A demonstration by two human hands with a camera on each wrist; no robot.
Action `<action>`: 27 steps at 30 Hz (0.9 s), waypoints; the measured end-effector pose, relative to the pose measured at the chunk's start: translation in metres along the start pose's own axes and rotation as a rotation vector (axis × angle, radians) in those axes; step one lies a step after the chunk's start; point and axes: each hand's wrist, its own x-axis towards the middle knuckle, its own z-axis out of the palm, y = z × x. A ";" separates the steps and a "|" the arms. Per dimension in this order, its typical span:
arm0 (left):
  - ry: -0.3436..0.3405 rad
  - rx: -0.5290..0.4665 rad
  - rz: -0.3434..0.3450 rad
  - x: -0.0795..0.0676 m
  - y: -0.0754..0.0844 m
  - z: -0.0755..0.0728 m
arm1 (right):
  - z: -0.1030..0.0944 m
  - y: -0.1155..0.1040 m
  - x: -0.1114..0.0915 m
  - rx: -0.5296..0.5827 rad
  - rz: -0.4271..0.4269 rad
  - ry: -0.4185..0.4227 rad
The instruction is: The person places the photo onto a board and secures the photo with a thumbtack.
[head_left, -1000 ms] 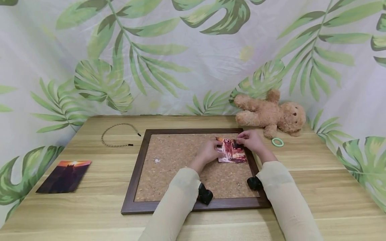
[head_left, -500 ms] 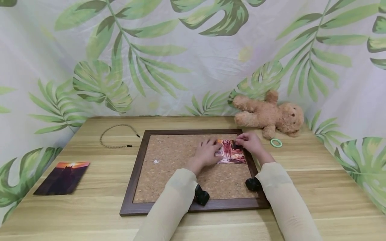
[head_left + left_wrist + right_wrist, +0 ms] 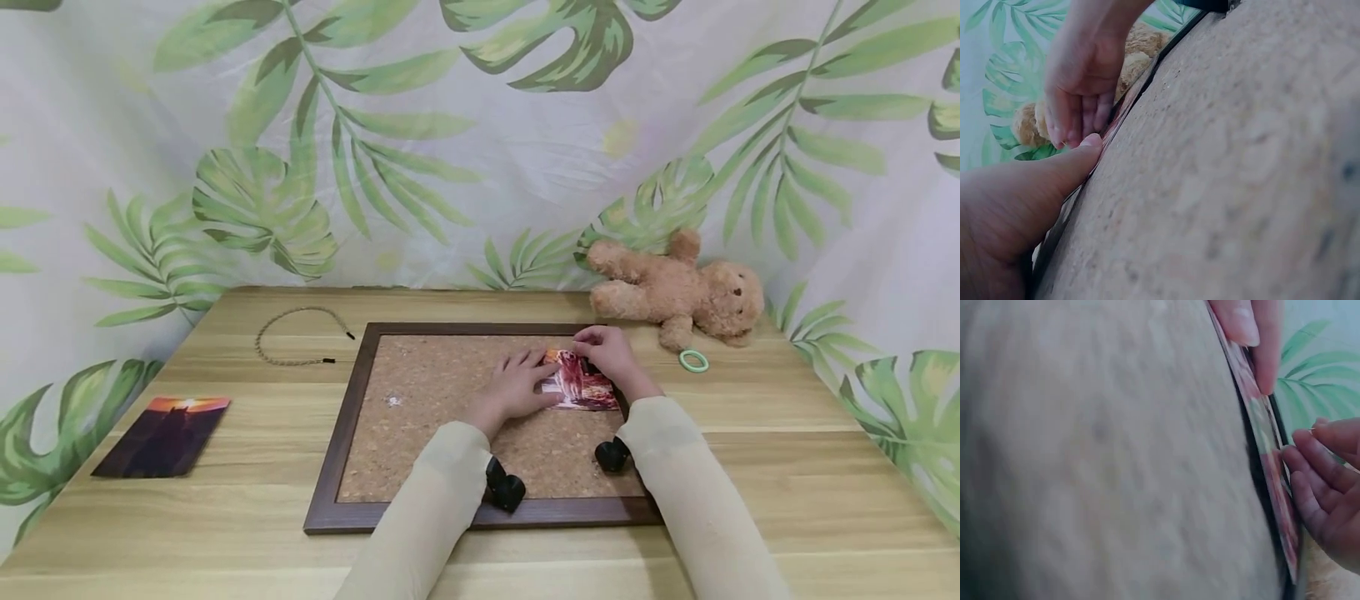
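A photo [image 3: 588, 392] of a reddish-gold dog lies at the upper right of a cork board [image 3: 442, 417] with a dark wooden frame. Spread out, my left hand [image 3: 516, 387] rests on the board, its thumb and fingertips pressing the photo's left edge. My right hand [image 3: 609, 357] is over the photo's top edge, finger and thumb pinched together. Between those fingertips a tiny thin pin [image 3: 1313, 429] shows in the right wrist view; most of it is hidden. The left wrist view shows my left thumb [image 3: 1088, 147] at the photo's edge, near the right fingers.
A sunset photo [image 3: 167, 437] lies on the table at left. Behind it is a braided cord [image 3: 288, 362] with dark ends. A teddy bear [image 3: 667, 287] lies at the back right, near a mint-green ring [image 3: 693, 361]. A small whitish patch [image 3: 393, 400] marks the cork.
My left hand has gone from holding the photo's left side to spreading flat against it. My right hand has shifted left from the photo's upper right corner along its top edge.
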 end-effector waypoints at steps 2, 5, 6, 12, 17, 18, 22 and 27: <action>0.001 0.006 -0.003 0.000 0.001 0.001 | 0.003 0.004 0.000 -0.016 0.006 0.018; 0.002 0.013 -0.005 -0.001 0.001 0.002 | 0.006 0.009 -0.001 -0.005 0.030 0.040; 0.004 0.016 -0.004 -0.001 0.001 0.002 | 0.007 0.010 -0.001 -0.004 0.035 0.050; 0.032 -0.001 -0.006 0.001 0.000 0.003 | 0.010 0.015 -0.001 -0.040 0.040 0.082; 0.029 -0.010 -0.013 0.001 0.000 0.004 | 0.010 0.017 0.000 -0.083 0.001 0.086; 0.030 -0.012 -0.014 0.001 0.000 0.004 | 0.011 0.017 0.000 -0.092 -0.006 0.085; 0.033 -0.020 -0.015 0.001 0.001 0.004 | 0.011 0.017 0.001 -0.126 -0.016 0.088; 0.034 -0.013 -0.021 0.002 0.001 0.004 | 0.011 0.018 0.001 -0.156 -0.009 0.091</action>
